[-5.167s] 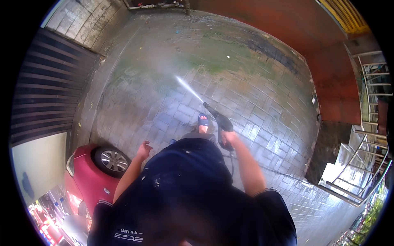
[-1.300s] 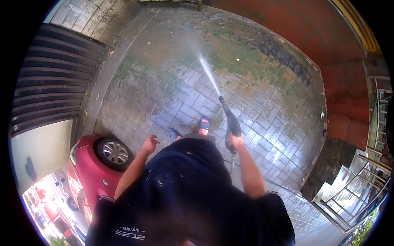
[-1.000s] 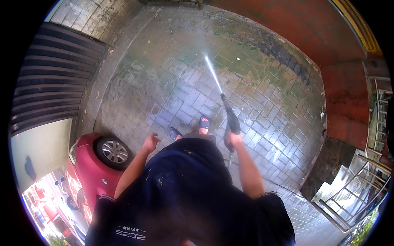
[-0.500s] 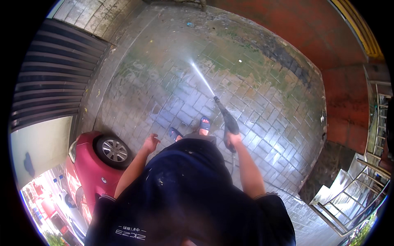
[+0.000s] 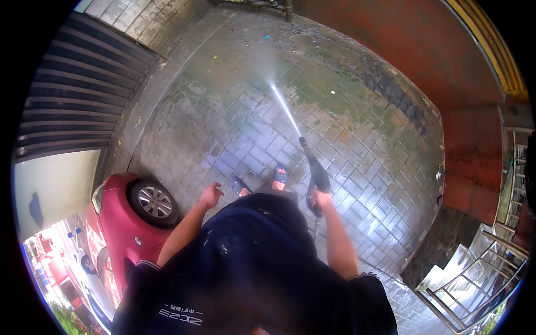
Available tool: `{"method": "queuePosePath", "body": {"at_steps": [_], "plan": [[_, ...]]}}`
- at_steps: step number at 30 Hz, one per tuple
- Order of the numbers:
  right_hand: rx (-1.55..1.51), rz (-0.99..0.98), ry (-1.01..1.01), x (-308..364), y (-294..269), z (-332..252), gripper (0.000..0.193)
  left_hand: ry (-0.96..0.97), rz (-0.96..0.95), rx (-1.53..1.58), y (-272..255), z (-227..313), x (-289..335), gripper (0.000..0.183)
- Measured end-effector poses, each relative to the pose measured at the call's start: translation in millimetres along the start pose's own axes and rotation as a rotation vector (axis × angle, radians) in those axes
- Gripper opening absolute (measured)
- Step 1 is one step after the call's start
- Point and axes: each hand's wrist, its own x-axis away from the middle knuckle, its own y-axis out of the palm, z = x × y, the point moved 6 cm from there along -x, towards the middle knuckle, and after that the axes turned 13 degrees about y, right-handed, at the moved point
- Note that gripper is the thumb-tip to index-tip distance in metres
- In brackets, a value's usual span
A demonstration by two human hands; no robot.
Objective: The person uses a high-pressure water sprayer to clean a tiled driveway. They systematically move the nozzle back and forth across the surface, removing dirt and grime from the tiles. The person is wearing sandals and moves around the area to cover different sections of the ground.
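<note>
My right hand [image 5: 321, 198] is wrapped round the grip of a black pressure washer gun [image 5: 317, 170]. Its nozzle points ahead and slightly left, and a white water jet [image 5: 286, 109] shoots from it onto the brick paving [image 5: 262, 139]. Mist rises where the jet lands, near green moss [image 5: 304, 81] on the bricks. A hose [image 5: 317, 228] hangs below the grip, partly hidden by my body. My left hand [image 5: 211, 195] is held out beside my waist with nothing in it, its fingers loosely bent and apart.
A red car [image 5: 120, 218] with its front wheel [image 5: 153, 202] stands close on the left. Behind it is a dark slatted shutter [image 5: 78, 89]. Red-brown wall panels [image 5: 472, 151] line the right side, with a metal rack [image 5: 474, 285] at the lower right. My feet wear dark sandals [image 5: 280, 174].
The gun and my right hand sit slightly lower and to the right in view, the jet still running. My left hand has shifted slightly right. The whole view has tilted a little.
</note>
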Motion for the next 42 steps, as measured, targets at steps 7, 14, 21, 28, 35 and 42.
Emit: {"method": "queuePosePath", "body": {"at_steps": [7,14,21,28,35,42], "plan": [[-0.188,0.058,0.054,3,-9,3,0.011,-0.02,0.037,0.06,-4,6,-6,0.033],[-0.12,-0.031,0.128,-1,0,11,0.013,-0.048,0.032,0.071,-1,7,2,0.032],[-0.258,-0.04,0.076,-7,5,15,0.011,0.005,0.014,-0.046,-6,1,0,0.035],[-0.108,-0.125,0.086,4,12,4,0.012,0.044,0.006,-0.013,-9,8,3,0.035],[-0.163,-0.076,0.099,7,12,7,0.013,-0.132,0.014,0.142,-8,6,5,0.02],[0.02,-0.147,0.112,28,32,4,0.013,-0.209,0.034,0.233,6,-31,23,0.022]]}}
